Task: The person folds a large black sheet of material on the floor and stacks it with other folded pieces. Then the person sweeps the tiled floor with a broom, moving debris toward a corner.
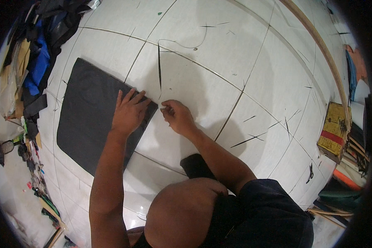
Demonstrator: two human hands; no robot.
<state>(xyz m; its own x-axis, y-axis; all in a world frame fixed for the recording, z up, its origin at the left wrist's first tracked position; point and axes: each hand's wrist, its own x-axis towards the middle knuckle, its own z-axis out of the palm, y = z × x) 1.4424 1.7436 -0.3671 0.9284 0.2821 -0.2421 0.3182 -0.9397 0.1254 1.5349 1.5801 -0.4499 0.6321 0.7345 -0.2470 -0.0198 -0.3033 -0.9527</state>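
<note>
A large black sheet (87, 111), stiff-looking and four-sided, lies flat on the white tiled floor. My left hand (129, 111) presses on it near its right corner, fingers spread toward the far edge. Just off that corner, my right hand (177, 118) is closed in a pinch above the tiles. What its fingertips hold, if anything, is too small to make out. Beyond both hands, a narrow black strip (159, 64) rests on the floor. A thin curling thread (182, 45) lies by its far end.
Thin black offcuts (252, 138) are scattered at right. Farther right are black scissors (310, 172) and a yellow box (334, 128) with a red band, beside a curved wooden strip (318, 39). Piled materials (39, 62) line the left side. My bent knee (182, 211) is close in front.
</note>
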